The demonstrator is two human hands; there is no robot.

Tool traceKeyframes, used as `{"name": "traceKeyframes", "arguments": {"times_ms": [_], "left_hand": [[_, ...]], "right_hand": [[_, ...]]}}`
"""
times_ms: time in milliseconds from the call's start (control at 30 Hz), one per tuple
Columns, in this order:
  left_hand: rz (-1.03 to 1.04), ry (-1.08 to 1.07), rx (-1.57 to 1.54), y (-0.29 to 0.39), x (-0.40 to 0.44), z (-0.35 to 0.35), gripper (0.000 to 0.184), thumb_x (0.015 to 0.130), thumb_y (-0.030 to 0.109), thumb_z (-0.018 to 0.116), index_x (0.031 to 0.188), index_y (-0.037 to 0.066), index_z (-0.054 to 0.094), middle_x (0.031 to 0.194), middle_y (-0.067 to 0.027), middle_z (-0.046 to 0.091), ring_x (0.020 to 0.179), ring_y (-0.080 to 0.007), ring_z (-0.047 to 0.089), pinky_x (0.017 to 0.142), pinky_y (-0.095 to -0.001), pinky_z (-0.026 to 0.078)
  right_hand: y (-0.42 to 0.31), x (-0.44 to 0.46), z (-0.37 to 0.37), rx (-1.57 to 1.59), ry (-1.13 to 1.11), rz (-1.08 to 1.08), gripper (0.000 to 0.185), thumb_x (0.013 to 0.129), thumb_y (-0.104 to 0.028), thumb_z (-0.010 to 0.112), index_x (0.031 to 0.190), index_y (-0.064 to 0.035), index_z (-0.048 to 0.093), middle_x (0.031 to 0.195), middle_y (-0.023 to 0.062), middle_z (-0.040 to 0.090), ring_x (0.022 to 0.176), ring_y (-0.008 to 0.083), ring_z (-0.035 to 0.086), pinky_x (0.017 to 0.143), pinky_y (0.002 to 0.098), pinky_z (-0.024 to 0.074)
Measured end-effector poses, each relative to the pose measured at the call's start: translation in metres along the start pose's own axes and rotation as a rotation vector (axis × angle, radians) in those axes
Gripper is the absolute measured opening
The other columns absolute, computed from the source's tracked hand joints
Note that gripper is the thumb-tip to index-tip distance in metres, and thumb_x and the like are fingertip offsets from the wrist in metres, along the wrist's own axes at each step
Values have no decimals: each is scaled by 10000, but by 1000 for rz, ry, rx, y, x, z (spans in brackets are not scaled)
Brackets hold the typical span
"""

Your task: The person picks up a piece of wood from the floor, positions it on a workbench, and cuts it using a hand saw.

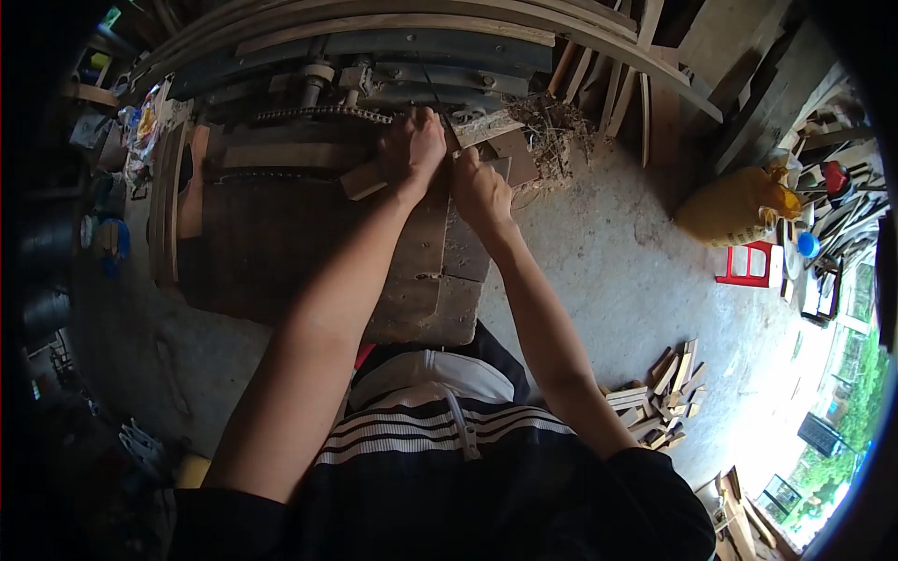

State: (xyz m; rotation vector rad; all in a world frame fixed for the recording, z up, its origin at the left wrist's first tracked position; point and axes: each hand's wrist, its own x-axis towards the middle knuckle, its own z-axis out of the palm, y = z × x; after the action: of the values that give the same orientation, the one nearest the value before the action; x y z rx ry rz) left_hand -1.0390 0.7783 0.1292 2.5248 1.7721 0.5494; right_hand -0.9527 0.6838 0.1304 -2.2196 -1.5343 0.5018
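Note:
My left hand is curled into a fist at the far side of the dark worktop, beside a metal chain. Just to its right, my right hand is also closed, knuckles up. What either hand holds is hidden by the fingers. A thin dark strip rises away from me between the two hands. A small wood block lies by my left wrist. Beyond my right hand is a pale piece of wood.
Wood scraps and shavings heap at the far right corner. Long boards span the back, near a metal fitting. On the floor are cut wood pieces, a yellow sack and a red stool.

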Motion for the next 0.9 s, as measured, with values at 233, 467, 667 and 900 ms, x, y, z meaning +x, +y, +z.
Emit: {"name": "traceKeyframes", "arguments": {"times_ms": [233,467,667,900], "left_hand": [[5,43,6,-1,-2,1,232,937,268,469,883,85,601,926,-98,641,929,-276,629,709,-434,539],[-12,-3,-21,-1,0,-2,242,942,294,459,871,105,593,884,-92,639,814,-299,648,642,-443,524],[-17,78,4,2,0,2,232,941,278,460,896,93,592,918,-101,644,874,-289,648,697,-446,536],[2,-16,-51,-1,0,5,223,938,263,459,900,87,591,933,-87,636,906,-289,634,743,-471,523]], "right_hand": [[10,-57,-26,-51,-174,105,206,944,-220,386,952,-30,464,762,265,648,742,462,644,670,542,514],[4,-12,-4,-13,-31,-16,158,928,-201,435,962,-47,450,732,254,648,700,440,653,637,534,520],[14,-49,-21,-7,-109,42,163,921,-193,443,966,-38,464,729,247,653,694,435,656,635,536,522],[4,-6,-3,61,-25,2,149,916,-184,478,968,-57,419,733,268,627,737,484,616,637,561,487]]}}
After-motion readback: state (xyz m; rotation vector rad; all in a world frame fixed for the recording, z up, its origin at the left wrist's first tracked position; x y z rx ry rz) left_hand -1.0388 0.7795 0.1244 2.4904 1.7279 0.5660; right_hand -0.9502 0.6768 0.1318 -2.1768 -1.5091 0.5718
